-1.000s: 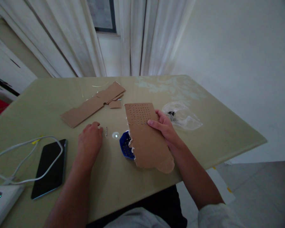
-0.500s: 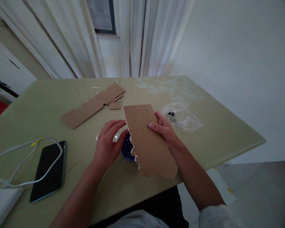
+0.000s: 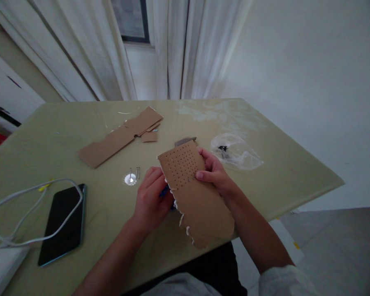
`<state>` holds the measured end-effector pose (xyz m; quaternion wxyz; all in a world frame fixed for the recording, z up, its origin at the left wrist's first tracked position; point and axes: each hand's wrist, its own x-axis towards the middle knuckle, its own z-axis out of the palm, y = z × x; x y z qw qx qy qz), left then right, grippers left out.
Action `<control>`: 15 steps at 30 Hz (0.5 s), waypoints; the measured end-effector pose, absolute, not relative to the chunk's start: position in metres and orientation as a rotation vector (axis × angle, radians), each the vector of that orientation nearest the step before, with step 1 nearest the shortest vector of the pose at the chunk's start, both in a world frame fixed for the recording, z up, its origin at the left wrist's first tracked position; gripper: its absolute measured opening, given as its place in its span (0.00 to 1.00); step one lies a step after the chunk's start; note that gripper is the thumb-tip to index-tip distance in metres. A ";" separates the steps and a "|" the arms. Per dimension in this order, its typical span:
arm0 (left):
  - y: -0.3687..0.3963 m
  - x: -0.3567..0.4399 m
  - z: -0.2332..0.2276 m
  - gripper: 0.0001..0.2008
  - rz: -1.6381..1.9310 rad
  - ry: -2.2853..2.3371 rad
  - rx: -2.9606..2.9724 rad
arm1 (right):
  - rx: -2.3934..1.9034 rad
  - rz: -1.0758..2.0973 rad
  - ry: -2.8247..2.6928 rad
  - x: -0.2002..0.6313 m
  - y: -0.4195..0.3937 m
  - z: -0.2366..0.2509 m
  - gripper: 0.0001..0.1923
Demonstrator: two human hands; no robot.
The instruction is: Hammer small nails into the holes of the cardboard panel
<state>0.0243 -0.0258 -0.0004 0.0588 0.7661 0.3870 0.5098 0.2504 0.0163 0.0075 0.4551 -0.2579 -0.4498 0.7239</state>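
Observation:
My right hand [image 3: 216, 170] grips a piece of brown cardboard [image 3: 203, 209] by its right edge, thumb on the front face and fingers behind. Rows of small punched holes cover its upper part, and a few small grey heads show in the lowest row near the thumb. The left edge is torn and ragged. My left hand [image 3: 149, 199] is curled at that edge, its fingertips hidden behind the cardboard; whatever they may hold cannot be seen. Part of a blue container [image 3: 164, 191] shows between this hand and the board.
Left of my hands lies a small shiny white disc [image 3: 130, 179] with thin metal pins [image 3: 137, 172] beside it. Behind the board is a flat grey item [image 3: 185, 141]. Cardboard strips [image 3: 117, 142], a clear plastic bag [image 3: 240, 152], a tablet [image 3: 63, 224] and a white cable [image 3: 75, 205] lie around.
My left hand has moved right and closed, its fingertips going behind the cardboard. The board has tilted and shifted slightly towards me, uncovering the grey item; the disc and pins now show fully.

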 end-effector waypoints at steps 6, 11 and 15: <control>-0.031 0.027 0.000 0.08 1.648 1.154 2.323 | -0.723 1.789 -1.218 0.254 0.018 0.008 0.34; -0.032 0.026 0.000 0.09 1.577 1.237 2.287 | -0.753 1.791 -1.263 0.254 0.021 0.008 0.33; -0.029 0.027 -0.003 0.06 1.477 1.383 2.108 | -0.743 1.744 -1.196 0.251 0.022 0.008 0.33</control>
